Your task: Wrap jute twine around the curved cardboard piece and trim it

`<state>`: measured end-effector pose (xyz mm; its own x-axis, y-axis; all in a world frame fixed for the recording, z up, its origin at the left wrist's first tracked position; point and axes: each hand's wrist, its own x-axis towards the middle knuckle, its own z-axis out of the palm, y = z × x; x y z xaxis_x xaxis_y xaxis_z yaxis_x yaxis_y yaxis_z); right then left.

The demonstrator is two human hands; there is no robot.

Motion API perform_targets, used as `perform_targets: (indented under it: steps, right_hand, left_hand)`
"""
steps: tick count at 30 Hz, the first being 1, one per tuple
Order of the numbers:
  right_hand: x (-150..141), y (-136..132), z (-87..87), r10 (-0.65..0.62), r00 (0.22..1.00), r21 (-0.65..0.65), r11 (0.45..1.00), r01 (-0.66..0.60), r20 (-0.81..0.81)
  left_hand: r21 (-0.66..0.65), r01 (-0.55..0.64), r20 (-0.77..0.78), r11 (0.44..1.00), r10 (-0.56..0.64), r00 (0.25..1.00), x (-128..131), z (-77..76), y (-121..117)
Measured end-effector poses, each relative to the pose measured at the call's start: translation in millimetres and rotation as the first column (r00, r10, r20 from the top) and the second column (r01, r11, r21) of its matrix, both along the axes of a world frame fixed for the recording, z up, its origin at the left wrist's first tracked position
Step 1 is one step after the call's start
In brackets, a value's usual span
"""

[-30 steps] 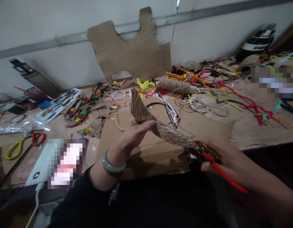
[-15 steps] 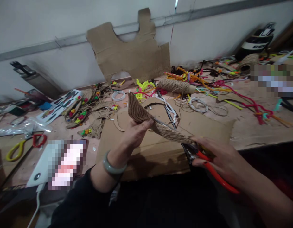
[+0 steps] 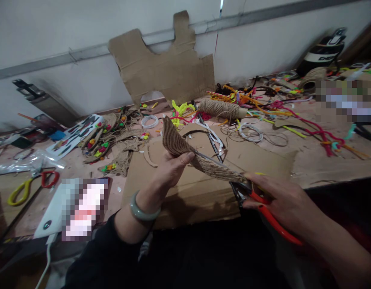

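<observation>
My left hand (image 3: 173, 166) is closed round a curved, leaf-like piece wound with brown jute twine (image 3: 176, 140), thumb on its near side. The piece is held above the cardboard, its pointed end up and its other end reaching right. There my right hand (image 3: 281, 196) is wrapped round scissors (image 3: 278, 226) with a long red handle and a little yellow showing. Their dark metal part lies against the right end of the twine piece; the fingers hide much of it. Under both hands lies a sheet of brown cardboard (image 3: 179, 200) with curved cuts.
Behind the hands lie a twine spool (image 3: 219, 108), white rings (image 3: 251, 132) and tangled coloured cords (image 3: 319, 132). On the left are twine ornaments (image 3: 107, 140), scissors with yellow and red handles (image 3: 19, 192) and a blurred-out phone (image 3: 86, 208). A cut cardboard sheet (image 3: 164, 68) leans on the wall.
The view has shifted very slightly. Both hands keep the same hold, and my right hand with the scissors has barely moved.
</observation>
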<state>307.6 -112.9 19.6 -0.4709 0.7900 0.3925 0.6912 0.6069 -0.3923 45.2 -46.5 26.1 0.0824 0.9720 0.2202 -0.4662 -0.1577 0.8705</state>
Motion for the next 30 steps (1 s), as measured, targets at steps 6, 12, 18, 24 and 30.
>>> perform_targets:
  steps: [6, 12, 18, 24, 30]
  right_hand:
    - [1, 0, 0.9, -0.054, 0.998, -0.102, 0.993, 0.057, 0.024]
    - [0, 3, 5.5, -0.026, 1.000, -0.199, 0.980, 0.028, 0.012]
    - [-1, 5, 8.1, -0.026, 0.999, -0.239, 0.971, 0.030, 0.017]
    - [-1, 4, 2.1, -0.029, 0.999, -0.171, 0.985, 0.031, 0.016]
    - [-4, 3, -6.5, -0.038, 0.999, -0.093, 0.995, 0.036, -0.019]
  left_hand:
    - [-0.056, 0.020, -0.007, 0.998, -0.020, 1.000, 0, 2.2, -3]
    - [-0.049, 0.018, -0.027, 0.999, -0.020, 0.999, 1, 2.8, -3]
    - [-0.039, 0.051, -0.025, 0.998, -0.052, 0.998, 0, 1.0, -3]
    - [-0.043, 0.062, 0.005, 0.997, -0.062, 0.998, 0, -2.5, -2]
    - [-0.029, 0.058, 0.021, 0.998, -0.057, 0.998, 2, -0.2, -2]
